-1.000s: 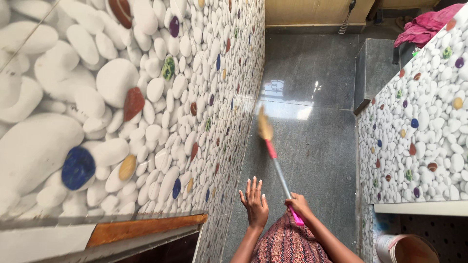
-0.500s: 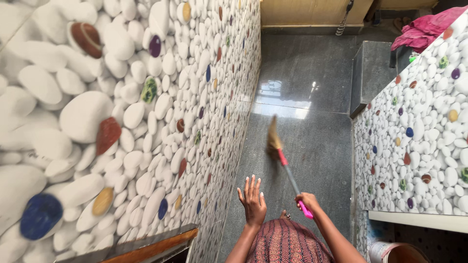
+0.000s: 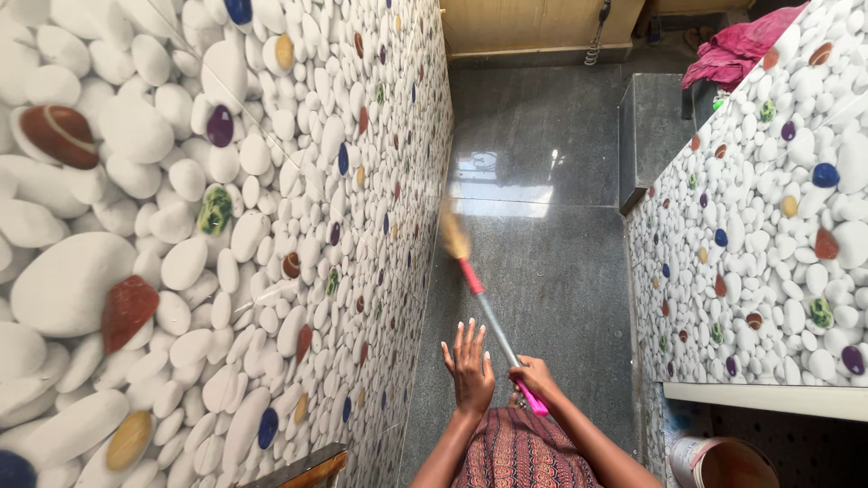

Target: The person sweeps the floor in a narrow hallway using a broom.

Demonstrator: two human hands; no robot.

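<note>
The right hand [image 3: 533,375] had its fingers closed around the pink end of a broom [image 3: 488,312], and the handle went up and to the left from these fingers, over the grey floor [image 3: 551,262]. The broom head, yellowish and blurred, was at the far end of the handle, well beyond the fingers and close to the pebble wall [image 3: 271,226] on the left. The left hand [image 3: 470,361] was just beside the right one, on its left, and it held nothing: its fingers were open and spread, with the palm turned down to the floor, not touching the handle. Below both hands there was patterned red cloth [image 3: 520,452] of the person's clothing. To the right of the fingers stood another pebble wall [image 3: 768,235], and lower right of them a bucket [image 3: 723,461]. Far ahead, a pink cloth [image 3: 737,54] lay on top of the right wall.
</note>
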